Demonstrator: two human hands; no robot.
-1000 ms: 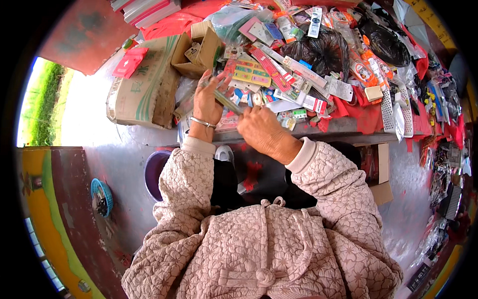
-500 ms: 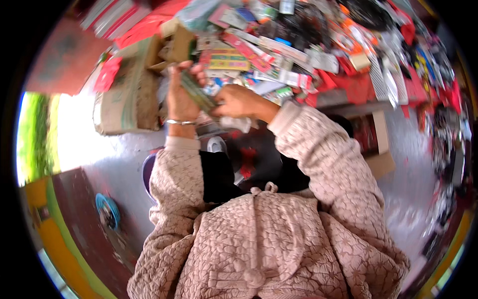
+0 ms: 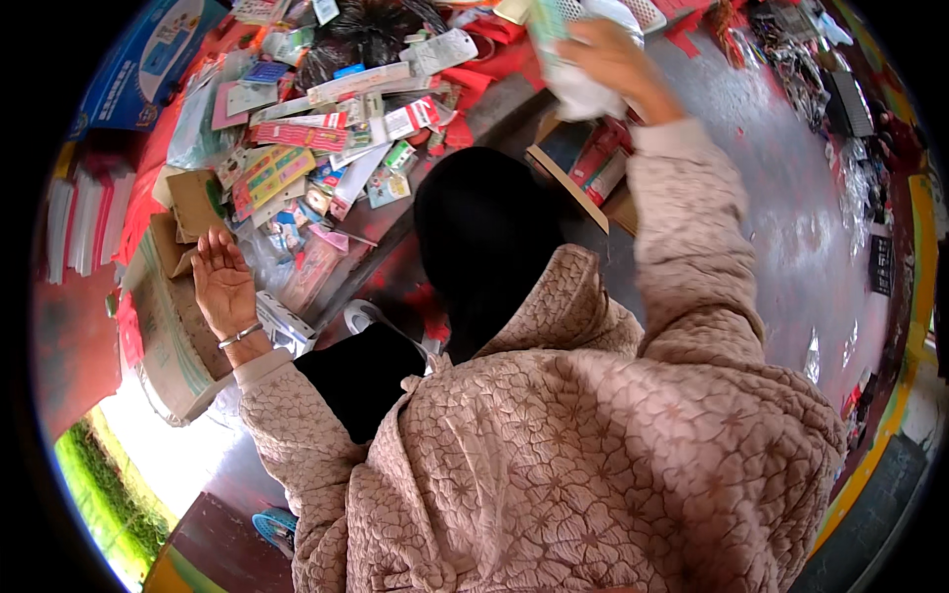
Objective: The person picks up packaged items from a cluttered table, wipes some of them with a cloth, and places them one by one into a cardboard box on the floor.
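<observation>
Containers first. Big carton (image 3: 158, 321) at the tabletop's left end, small box (image 3: 196, 203) beside it with flaps raised. Floor carton (image 3: 618, 212) lies below the tabletop's near edge, toward the right; flaps open, red goods (image 3: 599, 168) inside. White perforated tray (image 3: 645, 12) up past the right hand, cut by the frame. Blue basket (image 3: 272, 526) on the floor, lower left, partly behind the sleeve.

Left hand (image 3: 223, 287): palm up, fingers extended and slightly apart, nothing in it; nearest the small box and big carton. Silver bangle (image 3: 239, 334) at the wrist.

Right hand (image 3: 613, 64): thumb and fingers clamped on a packet (image 3: 556, 49), raised near the tabletop's near edge, toward its right end and just above the floor carton in view. Packet's long axis runs steeply, crossing the line of that edge: green end away from the wearer, whitish end toward the wearer. Motion blur here; the whitish part looks like plastic wrap.

Between the hands, heaped on the tabletop: black bag (image 3: 366, 40), clip card (image 3: 272, 180), pink strips (image 3: 300, 134), packaged small goods.
</observation>
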